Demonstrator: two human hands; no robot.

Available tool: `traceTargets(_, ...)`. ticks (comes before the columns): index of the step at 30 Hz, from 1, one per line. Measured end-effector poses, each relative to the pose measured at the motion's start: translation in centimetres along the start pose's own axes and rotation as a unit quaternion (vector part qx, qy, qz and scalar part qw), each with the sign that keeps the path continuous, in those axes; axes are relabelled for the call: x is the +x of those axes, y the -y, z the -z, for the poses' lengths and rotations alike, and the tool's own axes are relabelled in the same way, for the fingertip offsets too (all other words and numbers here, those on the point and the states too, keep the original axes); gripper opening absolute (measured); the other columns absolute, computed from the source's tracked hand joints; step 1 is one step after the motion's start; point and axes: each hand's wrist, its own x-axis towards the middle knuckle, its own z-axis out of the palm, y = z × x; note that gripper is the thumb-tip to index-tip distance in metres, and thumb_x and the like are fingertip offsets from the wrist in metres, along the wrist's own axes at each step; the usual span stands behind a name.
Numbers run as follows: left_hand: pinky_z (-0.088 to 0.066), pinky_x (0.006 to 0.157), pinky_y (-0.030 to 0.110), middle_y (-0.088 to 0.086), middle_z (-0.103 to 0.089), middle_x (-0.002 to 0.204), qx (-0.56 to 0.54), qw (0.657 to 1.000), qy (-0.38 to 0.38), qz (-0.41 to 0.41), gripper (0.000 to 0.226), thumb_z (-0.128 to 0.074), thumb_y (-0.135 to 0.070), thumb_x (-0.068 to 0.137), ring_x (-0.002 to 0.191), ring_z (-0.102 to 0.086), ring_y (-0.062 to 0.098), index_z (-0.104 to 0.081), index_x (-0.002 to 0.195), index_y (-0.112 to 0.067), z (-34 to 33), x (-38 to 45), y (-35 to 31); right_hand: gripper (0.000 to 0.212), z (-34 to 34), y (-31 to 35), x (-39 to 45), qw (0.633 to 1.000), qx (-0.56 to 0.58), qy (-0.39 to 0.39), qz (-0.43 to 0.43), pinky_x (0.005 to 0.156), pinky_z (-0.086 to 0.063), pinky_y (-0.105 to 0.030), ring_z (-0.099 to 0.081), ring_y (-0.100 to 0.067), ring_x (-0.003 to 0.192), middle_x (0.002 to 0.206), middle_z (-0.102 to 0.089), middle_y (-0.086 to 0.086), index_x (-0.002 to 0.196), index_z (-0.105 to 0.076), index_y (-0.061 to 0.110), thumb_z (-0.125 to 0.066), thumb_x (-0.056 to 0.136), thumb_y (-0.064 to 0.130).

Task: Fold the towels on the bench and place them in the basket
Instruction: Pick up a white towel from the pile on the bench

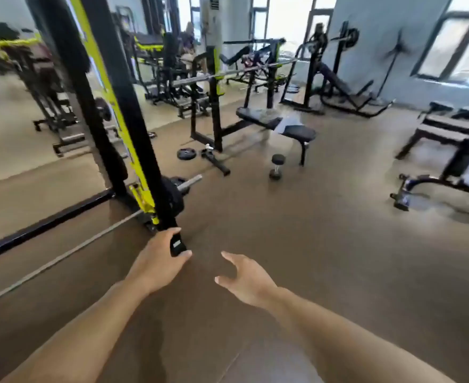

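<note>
A black flat bench [297, 131] stands a few steps ahead in the gym. A light grey towel [287, 124] lies across its middle, and another greyish cloth [263, 115] seems to lie on the pad's far end. No basket is in view. My left hand [158, 261] is low in front of me and grips a small black object [177, 246] between thumb and fingers. My right hand [245, 277] hovers beside it with relaxed fingers, holding nothing. Both hands are far from the bench.
A black and yellow rack post [134, 128] rises close on my left, with a loaded barbell [183, 186] on the floor beside it. A dumbbell [277, 166] stands upright before the bench, a weight plate [186, 154] lies left of it. Another bench [454, 150] stands right.
</note>
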Motion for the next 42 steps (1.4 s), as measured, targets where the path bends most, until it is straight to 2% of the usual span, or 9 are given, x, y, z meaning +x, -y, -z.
traceTargets(5, -0.034, 0.116, 0.037, -0.004, -0.039, 0.158, -0.011, 0.991, 0.082, -0.106, 0.065, -0.065, -0.045, 0.094, 0.144, -0.038, 0.018, -0.038, 0.151, -0.030, -8.6, 7.6, -12.6, 0.076, 8.0, -12.2, 0.0, 0.992, 0.024, -0.065, -0.106, 0.116, -0.038, -0.032, -0.041, -0.015, 0.144, 0.160, -0.039, 0.007, 0.157, -0.033, 0.033, -0.063, 0.091, 0.053)
traceTargets(10, -0.037, 0.115, 0.038, -0.005, -0.040, 0.156, -0.028, 0.980, 0.143, -0.138, 0.066, -0.066, -0.044, 0.093, 0.142, -0.041, 0.019, -0.038, 0.150, -0.029, -14.9, 13.7, -20.3, 0.079, 13.0, -19.7, 1.0, 0.973, 0.084, -0.118, -0.180, 0.112, -0.042, -0.031, -0.046, -0.014, 0.141, 0.156, -0.044, 0.009, 0.155, -0.035, 0.037, -0.068, 0.086, 0.055)
traceTargets(15, -0.037, 0.114, 0.037, -0.006, -0.043, 0.155, -0.032, 0.973, 0.177, -0.147, 0.067, -0.066, -0.046, 0.091, 0.141, -0.043, 0.018, -0.039, 0.150, -0.027, -18.8, 22.0, -23.4, 0.082, 15.8, -24.2, 6.4, 0.962, 0.102, -0.145, -0.208, 0.114, -0.041, -0.033, -0.047, -0.014, 0.141, 0.153, -0.049, 0.007, 0.154, -0.038, 0.036, -0.070, 0.083, 0.059)
traceTargets(23, -0.037, 0.113, 0.035, -0.005, -0.044, 0.154, -0.026, 0.968, 0.197, -0.152, 0.066, -0.065, -0.043, 0.093, 0.140, -0.044, 0.018, -0.039, 0.150, -0.025, -20.7, 41.2, -23.3, 0.079, 19.8, -27.0, 23.1, 0.938, 0.149, -0.171, -0.262, 0.108, -0.047, -0.033, -0.053, -0.014, 0.133, 0.150, -0.053, 0.003, 0.153, -0.041, 0.038, -0.075, 0.083, 0.055)
traceTargets(29, -0.040, 0.111, 0.035, -0.004, -0.048, 0.151, 0.006, 0.960, 0.233, -0.154, 0.060, -0.064, -0.043, 0.094, 0.137, -0.047, 0.018, -0.044, 0.147, -0.024, -21.7, 55.5, -25.1, 0.074, 24.3, -28.7, 33.5, 0.922, 0.127, -0.171, -0.325, 0.106, -0.041, -0.026, -0.050, -0.016, 0.137, 0.148, -0.055, -0.003, 0.153, -0.044, 0.033, -0.070, 0.088, 0.055)
traceTargets(34, -0.039, 0.113, 0.033, -0.002, -0.049, 0.151, 0.037, 0.949, 0.277, -0.145, 0.061, -0.065, -0.044, 0.092, 0.137, -0.048, 0.019, -0.045, 0.146, -0.022, -25.8, 63.9, -28.6, 0.076, 28.3, -32.8, 39.3, 0.914, 0.113, -0.109, -0.374, 0.099, -0.046, -0.025, -0.056, -0.017, 0.132, 0.150, -0.054, -0.001, 0.152, -0.046, 0.029, -0.067, 0.087, 0.061)
traceTargets(40, -0.040, 0.111, 0.032, -0.002, -0.047, 0.153, 0.061, 0.948, 0.282, -0.136, 0.061, -0.063, -0.043, 0.094, 0.137, -0.048, 0.019, -0.044, 0.149, -0.022, -32.2, 74.7, -36.2, 0.077, 36.3, -41.1, 47.5, 0.919, 0.093, -0.066, -0.378, 0.093, -0.051, -0.027, -0.069, -0.016, 0.113, 0.125, -0.072, -0.002, 0.150, -0.049, 0.028, -0.068, 0.084, 0.063)
traceTargets(42, -0.041, 0.107, 0.031, -0.001, -0.049, 0.151, 0.070, 0.948, 0.283, -0.126, 0.059, -0.063, -0.042, 0.094, 0.134, -0.050, 0.019, -0.046, 0.147, -0.022, -33.7, 77.5, -38.9, 0.079, 39.8, -43.5, 50.4, 0.925, 0.082, -0.050, -0.368, 0.092, -0.053, -0.028, -0.070, -0.014, 0.108, 0.126, -0.071, -0.002, 0.150, -0.048, 0.027, -0.068, 0.084, 0.064)
